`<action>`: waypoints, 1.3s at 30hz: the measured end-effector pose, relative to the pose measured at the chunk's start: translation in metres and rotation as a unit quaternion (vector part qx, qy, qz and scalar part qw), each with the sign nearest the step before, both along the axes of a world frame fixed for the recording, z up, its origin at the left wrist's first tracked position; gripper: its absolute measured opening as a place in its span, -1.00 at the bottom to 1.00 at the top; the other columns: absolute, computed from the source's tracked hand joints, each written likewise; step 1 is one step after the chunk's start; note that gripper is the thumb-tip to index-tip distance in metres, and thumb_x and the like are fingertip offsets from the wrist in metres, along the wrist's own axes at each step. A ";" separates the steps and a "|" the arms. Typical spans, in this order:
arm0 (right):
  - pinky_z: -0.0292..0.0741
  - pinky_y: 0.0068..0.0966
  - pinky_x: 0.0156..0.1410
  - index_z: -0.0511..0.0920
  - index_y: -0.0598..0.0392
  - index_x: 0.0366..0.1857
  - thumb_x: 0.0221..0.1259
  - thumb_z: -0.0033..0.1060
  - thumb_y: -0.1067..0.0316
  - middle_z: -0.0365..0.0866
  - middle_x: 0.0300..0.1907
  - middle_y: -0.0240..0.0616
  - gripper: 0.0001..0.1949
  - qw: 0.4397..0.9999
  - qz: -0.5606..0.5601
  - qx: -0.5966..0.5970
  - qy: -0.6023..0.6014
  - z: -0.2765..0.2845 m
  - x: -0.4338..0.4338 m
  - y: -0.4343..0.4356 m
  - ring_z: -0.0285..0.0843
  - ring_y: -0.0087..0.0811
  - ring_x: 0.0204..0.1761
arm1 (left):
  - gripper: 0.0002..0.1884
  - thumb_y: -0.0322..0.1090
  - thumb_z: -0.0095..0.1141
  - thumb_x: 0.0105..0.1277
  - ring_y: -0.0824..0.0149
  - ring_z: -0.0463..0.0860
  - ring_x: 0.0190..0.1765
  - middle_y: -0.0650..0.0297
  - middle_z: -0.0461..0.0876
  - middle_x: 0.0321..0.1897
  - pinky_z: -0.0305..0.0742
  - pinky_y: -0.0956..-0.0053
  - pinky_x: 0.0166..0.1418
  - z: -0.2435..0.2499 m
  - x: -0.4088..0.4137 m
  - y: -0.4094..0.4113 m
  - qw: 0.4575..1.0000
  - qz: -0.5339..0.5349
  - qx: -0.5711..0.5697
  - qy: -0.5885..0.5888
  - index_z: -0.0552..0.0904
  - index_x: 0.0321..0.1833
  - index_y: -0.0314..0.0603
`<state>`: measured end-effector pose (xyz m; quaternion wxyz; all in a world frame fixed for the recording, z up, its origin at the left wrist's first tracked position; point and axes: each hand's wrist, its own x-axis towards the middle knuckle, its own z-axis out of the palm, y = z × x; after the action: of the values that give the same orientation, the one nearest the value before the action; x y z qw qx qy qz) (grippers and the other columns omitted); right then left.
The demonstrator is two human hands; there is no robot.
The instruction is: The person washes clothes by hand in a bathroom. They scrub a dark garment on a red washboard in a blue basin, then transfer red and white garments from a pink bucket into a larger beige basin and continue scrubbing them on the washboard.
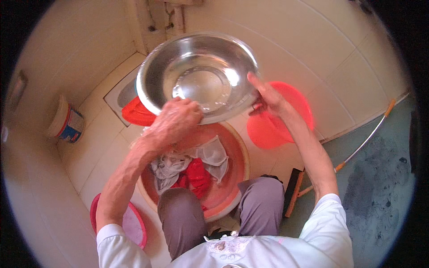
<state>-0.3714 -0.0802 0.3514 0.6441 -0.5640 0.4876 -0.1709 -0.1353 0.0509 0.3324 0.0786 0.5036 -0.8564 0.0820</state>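
A wide stainless steel basin [201,80] is tilted in front of me, above the floor, with what looks like a little water in its bottom. My left hand [179,115] grips its near rim, the fingers curled over the edge. On the right side of the rim, my right hand [269,97] holds on with the thumb over the inside. Below the basin, a large orange-red plastic tub [224,197] stands between my knees. White cloth [171,167] and red cloth [196,177] lie in that tub, partly covered by my left arm.
A red plastic basin [268,134] sits on the right. An orange-red container [137,112] shows left of the steel basin. A labelled bucket [68,122] stands by the left wall. A pink-rimmed basin [134,224] is at lower left, a floor squeegee [295,194] at right.
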 end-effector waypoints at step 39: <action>0.60 -0.53 -0.47 0.42 0.26 -0.17 0.28 -0.01 -0.01 0.57 -0.47 -0.16 -0.57 0.994 -0.073 0.065 0.055 -0.172 -0.167 0.073 0.55 -0.49 -0.59 | -0.62 -0.36 0.11 0.19 0.22 0.56 -0.02 0.18 0.55 -0.04 0.47 0.26 0.09 -0.134 0.140 -0.044 0.352 0.164 0.040 0.921 0.43 0.07 -0.26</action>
<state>-0.5385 -0.0068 0.1794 0.6374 -0.4926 0.5722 -0.1539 0.0045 0.0065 0.1986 0.7829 0.3960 -0.1496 -0.4559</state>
